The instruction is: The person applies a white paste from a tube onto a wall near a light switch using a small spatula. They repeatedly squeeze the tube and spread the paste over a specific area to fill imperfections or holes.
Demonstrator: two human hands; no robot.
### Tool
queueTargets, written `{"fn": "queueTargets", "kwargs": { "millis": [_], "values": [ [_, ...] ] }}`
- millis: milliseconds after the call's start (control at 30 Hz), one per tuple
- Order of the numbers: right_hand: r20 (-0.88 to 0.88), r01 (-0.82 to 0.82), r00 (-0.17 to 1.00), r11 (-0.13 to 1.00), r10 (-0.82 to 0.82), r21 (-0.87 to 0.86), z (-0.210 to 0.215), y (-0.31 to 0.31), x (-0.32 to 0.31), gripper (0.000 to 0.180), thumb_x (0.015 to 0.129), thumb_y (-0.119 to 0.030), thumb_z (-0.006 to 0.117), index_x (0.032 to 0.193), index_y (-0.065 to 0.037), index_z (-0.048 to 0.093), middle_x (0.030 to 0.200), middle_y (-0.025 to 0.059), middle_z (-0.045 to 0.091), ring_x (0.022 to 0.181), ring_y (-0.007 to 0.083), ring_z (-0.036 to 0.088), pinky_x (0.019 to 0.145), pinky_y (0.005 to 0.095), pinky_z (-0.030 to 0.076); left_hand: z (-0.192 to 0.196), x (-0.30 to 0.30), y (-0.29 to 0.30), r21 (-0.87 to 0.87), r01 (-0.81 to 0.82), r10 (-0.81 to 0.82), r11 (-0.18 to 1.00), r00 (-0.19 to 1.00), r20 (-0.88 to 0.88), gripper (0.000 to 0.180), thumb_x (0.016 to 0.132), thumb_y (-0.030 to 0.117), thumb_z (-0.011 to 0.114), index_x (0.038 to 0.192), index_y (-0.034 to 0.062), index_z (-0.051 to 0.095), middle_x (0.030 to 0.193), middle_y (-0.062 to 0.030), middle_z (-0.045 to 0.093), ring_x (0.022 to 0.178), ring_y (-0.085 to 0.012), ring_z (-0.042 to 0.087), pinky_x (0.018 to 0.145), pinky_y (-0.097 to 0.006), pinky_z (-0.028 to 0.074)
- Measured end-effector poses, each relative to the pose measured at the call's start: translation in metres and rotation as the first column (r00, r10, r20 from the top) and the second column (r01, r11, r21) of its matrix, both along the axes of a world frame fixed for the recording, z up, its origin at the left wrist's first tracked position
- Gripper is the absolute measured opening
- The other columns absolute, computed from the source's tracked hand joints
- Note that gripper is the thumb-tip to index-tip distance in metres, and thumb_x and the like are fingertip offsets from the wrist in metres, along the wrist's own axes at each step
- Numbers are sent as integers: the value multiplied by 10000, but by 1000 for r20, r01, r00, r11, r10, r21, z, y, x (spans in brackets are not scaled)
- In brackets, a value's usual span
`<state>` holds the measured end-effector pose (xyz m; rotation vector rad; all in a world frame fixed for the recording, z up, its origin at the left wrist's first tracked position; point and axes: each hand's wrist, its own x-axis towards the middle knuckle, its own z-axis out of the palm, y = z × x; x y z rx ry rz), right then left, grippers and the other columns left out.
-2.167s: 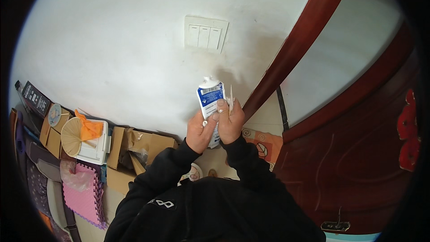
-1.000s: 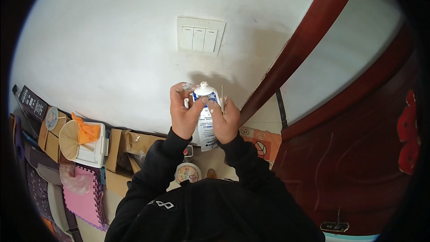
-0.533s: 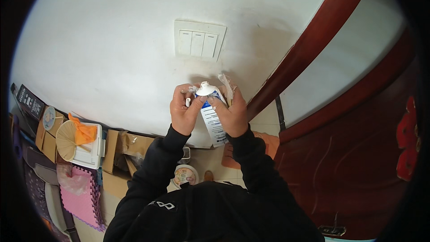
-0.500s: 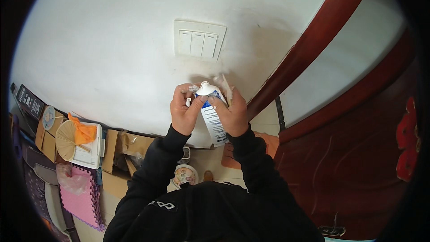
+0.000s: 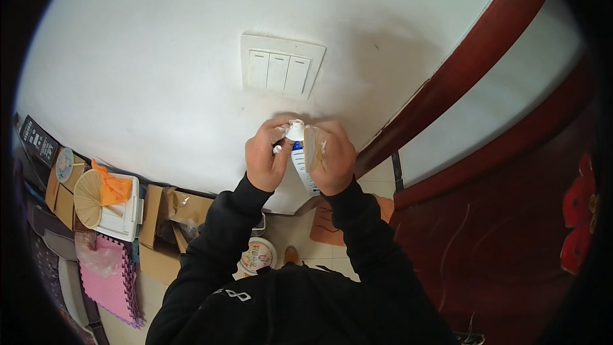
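Observation:
Just below the wall switch panel, my left hand is closed around the neck of a white and blue squeeze tube. The tube's white nozzle points up, with white paste about its tip. A small white cap sticks out between my left fingers. In my right hand is a flat, pale scraper, its edge beside the nozzle. White smears show on the fingers of both hands. My right fingertips are partly hidden behind the scraper.
A three-key switch panel sits on the white wall ahead. To the right stand a dark red door frame and door. Cardboard boxes, a straw fan, an orange cloth and pink foam mats lie at left.
My right hand has turned and brought the scraper in against the nozzle. The tube sits lower behind my hands, and my view has shifted slightly.

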<state>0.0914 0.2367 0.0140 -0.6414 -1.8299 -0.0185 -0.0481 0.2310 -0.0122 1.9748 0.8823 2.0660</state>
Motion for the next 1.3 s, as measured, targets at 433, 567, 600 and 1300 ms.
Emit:
{"fn": "queueTargets", "kwargs": {
  "millis": [433, 567, 600, 1300],
  "values": [
    [112, 28, 993, 993, -41, 115, 3, 9, -5, 405, 527, 34, 665, 917, -26, 573, 797, 102, 543, 588, 266, 568, 476, 334, 454, -18, 0, 10, 10, -67, 67, 998, 997, 41, 193, 783, 16, 651, 926, 0, 522, 1004, -215, 637, 795, -262, 641, 665, -302, 511],
    [158, 85, 982, 989, -104, 122, 3, 11, -7, 415, 547, 33, 672, 941, -22, 554, 817, 115, 559, 628, 286, 581, 517, 342, 470, -14, 4, 15, 16, -121, 119, 993, 988, 96, 235, 734, 20, 684, 914, 4, 534, 974, -205, 653, 764, -284, 664, 630, -292, 517],
    [165, 93, 980, 987, -114, 129, 2, 12, -9, 407, 541, 34, 668, 928, -19, 556, 805, 112, 553, 616, 283, 575, 508, 342, 463, -17, 4, 16, -8, -132, 132, 991, 986, 104, 234, 734, 20, 685, 917, 4, 540, 973, -204, 654, 781, -289, 665, 651, -297, 518],
    [-25, 90, 996, 995, -89, 36, 15, 6, -9, 196, 667, 4, 654, 821, -16, 533, 705, 97, 488, 573, 263, 554, 474, 317, 436, -13, 10, 3, -210, 6, 47, 978, 968, 246, 324, 809, 27, 662, 1090, -18, 507, 1003, -128, 638, 799, -119, 575, 687, -250, 471]
  ]
}}
